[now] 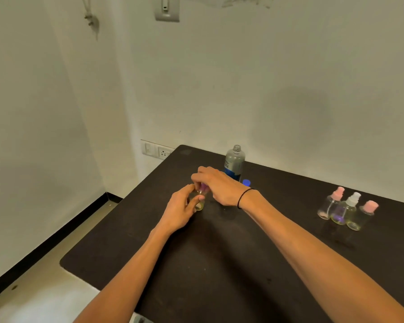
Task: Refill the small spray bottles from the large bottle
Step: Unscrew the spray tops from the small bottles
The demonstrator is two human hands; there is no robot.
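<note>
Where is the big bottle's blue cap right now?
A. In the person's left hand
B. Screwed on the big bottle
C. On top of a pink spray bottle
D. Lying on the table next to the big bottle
D: the blue cap lies on the table beside the large bottle, whose neck is bare.

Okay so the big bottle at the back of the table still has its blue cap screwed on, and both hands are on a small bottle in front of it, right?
Not quite. The head view shows the big bottle uncapped, its threaded neck bare; the blue cap lies on the table beside it. Both hands, left and right, are on the small bottle.
</note>
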